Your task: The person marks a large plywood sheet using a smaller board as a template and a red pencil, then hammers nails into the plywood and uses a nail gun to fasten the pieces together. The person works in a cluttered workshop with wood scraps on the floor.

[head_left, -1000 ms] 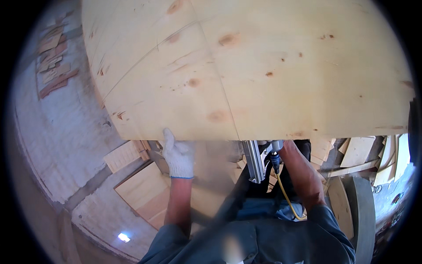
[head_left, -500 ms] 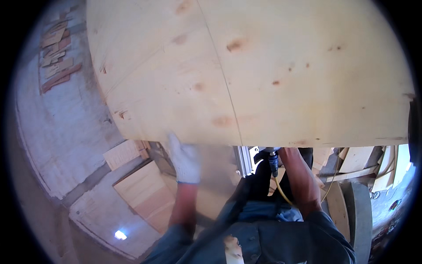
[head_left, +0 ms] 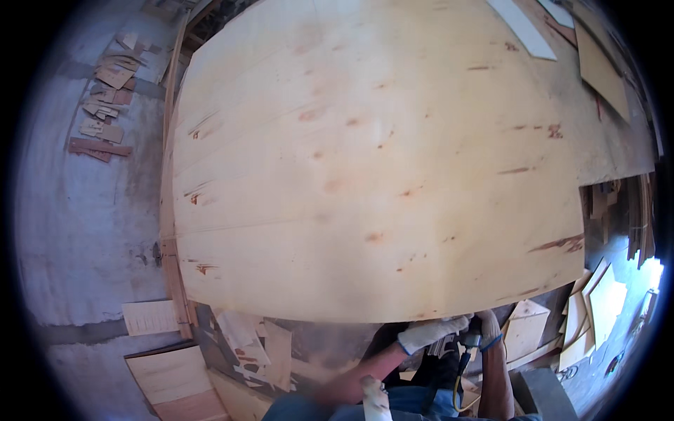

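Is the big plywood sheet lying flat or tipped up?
Flat: the plywood sheet lies spread over the bench, its near edge overhanging by both gloved hands.

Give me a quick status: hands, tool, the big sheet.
Left hand and right hand, white-gloved, both at a dark hand tool under the near edge. Plywood sheet lies flat above them. Wood offcuts on the floor below.

Bright daylight w/ glare at right, fisheye-bent edges, slight motion blur.
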Tool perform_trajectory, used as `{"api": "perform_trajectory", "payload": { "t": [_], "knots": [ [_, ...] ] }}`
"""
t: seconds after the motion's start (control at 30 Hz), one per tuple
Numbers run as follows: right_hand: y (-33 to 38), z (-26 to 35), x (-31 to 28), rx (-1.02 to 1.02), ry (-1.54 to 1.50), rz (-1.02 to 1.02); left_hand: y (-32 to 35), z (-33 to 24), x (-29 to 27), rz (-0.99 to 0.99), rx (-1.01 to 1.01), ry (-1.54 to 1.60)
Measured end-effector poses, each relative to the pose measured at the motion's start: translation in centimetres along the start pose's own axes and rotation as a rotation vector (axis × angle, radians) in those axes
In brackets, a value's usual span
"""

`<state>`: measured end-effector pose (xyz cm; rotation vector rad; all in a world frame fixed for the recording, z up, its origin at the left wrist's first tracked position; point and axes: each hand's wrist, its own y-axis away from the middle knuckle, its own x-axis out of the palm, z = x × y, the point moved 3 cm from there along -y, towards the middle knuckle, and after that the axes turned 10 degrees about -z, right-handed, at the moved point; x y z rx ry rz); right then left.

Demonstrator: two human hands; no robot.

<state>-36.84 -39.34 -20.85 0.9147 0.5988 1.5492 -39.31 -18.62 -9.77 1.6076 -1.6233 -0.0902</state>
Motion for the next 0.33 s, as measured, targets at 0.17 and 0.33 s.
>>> {"api": "perform_trajectory", "payload": {
  "t": [0.17, 0.33],
  "knots": [
    [3.3, 2.4, -2.8, 0.152, -0.184, -0.026, -4.0, 1.8, 3.7, 0.059, 0.048, 0.0],
    [3.7, 3.5, -4.6, 0.141, -0.209, -0.029, -5.2, 3.4, 5.2, 0.049, -0.021, 0.213]
  ]
}}
